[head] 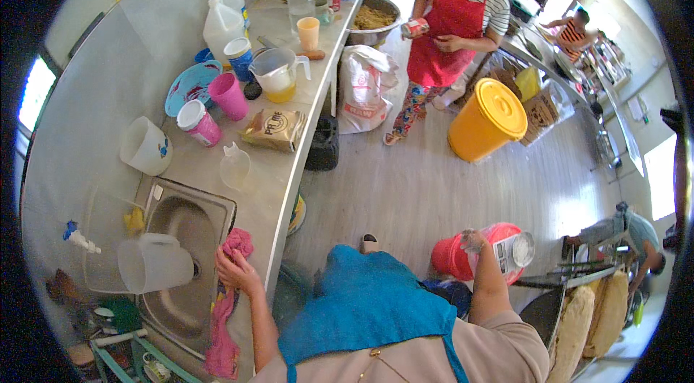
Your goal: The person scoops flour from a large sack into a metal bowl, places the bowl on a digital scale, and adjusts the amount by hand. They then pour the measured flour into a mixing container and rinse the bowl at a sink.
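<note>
My left hand (237, 273) is at the near edge of the steel sink (184, 220), its fingers on a bunched pink cloth (238, 243); a longer pink cloth (221, 337) hangs along the sink's rim. A translucent plastic pitcher (154, 264) lies tilted over the sink. My right hand (474, 242) is out to the right, over the red plastic bucket (452, 256); whether it holds anything cannot be told. On the bucket rests a scale (507, 253) with a clear round container (523, 249) on it.
Cups, jugs, a measuring jug (276, 74) and a gold package (275, 130) stand on the counter (271, 182). A co-worker in a red apron (447, 30) holds a can beyond it. A yellow lidded bucket (485, 120) and a white sack (363, 90) stand on the floor. Other people work farther off.
</note>
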Motion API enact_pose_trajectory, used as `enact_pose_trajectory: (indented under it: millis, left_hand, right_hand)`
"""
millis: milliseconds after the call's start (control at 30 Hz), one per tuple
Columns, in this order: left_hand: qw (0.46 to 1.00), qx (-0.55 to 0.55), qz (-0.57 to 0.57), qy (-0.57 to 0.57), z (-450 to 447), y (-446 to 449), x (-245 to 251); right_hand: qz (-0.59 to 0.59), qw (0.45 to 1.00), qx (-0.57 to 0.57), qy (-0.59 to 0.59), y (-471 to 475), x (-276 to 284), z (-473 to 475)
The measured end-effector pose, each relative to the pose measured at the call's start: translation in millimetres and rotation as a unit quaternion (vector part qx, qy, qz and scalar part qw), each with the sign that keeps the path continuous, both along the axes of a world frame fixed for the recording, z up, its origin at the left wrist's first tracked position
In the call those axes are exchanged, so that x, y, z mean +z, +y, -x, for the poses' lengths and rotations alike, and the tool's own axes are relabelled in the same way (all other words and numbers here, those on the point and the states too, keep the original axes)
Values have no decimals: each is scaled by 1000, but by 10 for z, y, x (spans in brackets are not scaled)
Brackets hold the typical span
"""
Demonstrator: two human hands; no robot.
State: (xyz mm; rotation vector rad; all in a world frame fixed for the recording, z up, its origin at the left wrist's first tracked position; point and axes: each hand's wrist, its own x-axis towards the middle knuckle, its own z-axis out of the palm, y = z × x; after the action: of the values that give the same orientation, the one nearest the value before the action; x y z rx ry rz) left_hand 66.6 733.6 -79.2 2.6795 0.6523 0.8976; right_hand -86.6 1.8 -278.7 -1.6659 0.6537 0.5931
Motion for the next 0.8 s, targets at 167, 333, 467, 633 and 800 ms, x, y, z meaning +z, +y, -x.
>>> enact_pose_trajectory:
  millis: [167, 333, 467, 633, 800]
  left_hand:
    - [999, 18, 12, 38, 17, -4, -47]
    - [998, 26, 51, 34, -3, -55, 47]
    - [993, -62, 37, -98, -71, -219, 342]
    - [964, -210, 36, -158, -472, -653, 835]
    - [952, -257, 9, -164, -1015, -967, 1269]
  right_hand:
    - [-238, 943, -228, 47, 203, 317, 393]
    - [-53, 992, -90, -77, 415, 439, 468]
    - [-116, 954, -275, 44, 508, 578, 382]
    - [-161, 956, -228, 95, 365, 547, 415]
    - [-148, 958, -229, 87, 115, 408, 521]
